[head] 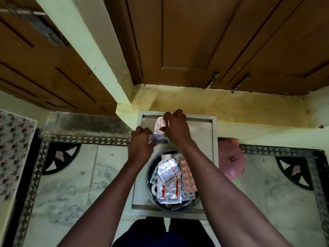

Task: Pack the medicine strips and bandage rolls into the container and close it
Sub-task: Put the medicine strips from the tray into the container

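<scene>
A round dark container [149, 177] stands on the near half of a pale square stool top [204, 132]. It holds several medicine strips, with a silver and red strip [167, 180] on top, a pink strip [187, 175] at the right, and white bandage rolls [166, 157] at its far rim. My right hand [175, 130] is closed on pink and white medicine strips [160, 124] at the far end of the stool top. Just left of it, my left hand [140, 147] grips a purple and silver strip [159, 140].
A pink round lid-like object [230, 162] lies on the floor right of the stool. Brown wooden cupboard doors [213, 41] and a yellow ledge [231, 106] rise behind the stool. Patterned marble floor [80, 175] surrounds it. My dark-clothed legs [160, 234] are at the bottom.
</scene>
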`<state>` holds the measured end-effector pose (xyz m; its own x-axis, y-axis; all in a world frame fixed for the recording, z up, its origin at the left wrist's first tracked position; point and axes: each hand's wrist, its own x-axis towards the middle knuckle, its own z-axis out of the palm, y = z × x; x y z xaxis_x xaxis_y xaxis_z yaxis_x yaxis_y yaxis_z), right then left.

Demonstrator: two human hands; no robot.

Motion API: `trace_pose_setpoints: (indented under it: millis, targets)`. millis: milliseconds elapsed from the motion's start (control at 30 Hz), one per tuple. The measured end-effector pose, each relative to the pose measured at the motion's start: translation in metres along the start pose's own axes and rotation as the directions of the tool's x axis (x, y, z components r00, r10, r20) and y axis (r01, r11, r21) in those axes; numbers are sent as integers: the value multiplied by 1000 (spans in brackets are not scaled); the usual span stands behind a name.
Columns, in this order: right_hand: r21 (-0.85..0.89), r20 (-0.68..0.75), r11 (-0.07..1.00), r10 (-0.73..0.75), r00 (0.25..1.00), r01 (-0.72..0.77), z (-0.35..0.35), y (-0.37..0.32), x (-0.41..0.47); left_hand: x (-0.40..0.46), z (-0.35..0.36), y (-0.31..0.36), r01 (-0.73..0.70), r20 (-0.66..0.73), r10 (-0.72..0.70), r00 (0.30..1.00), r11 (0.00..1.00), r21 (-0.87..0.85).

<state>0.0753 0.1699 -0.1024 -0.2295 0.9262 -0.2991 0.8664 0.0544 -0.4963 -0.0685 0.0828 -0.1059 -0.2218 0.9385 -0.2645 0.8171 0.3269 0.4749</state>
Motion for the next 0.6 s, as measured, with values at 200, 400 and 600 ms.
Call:
trace_pose_setpoints:
  millis: [200,400,600]
  targets:
    - [87,-9,996,36,999,-35,0,6,-10,-8,1,-11,-49,-24,45,999,988,-148]
    - [266,-123,964,63,990,-29,-12,13,-25,-29,-11,-9,-119,-134,87,987,960,-252]
    - [409,-314,908,53,948,85,-30,16,-62,-90,-28,4,-75,-208,-21,978,893,-444]
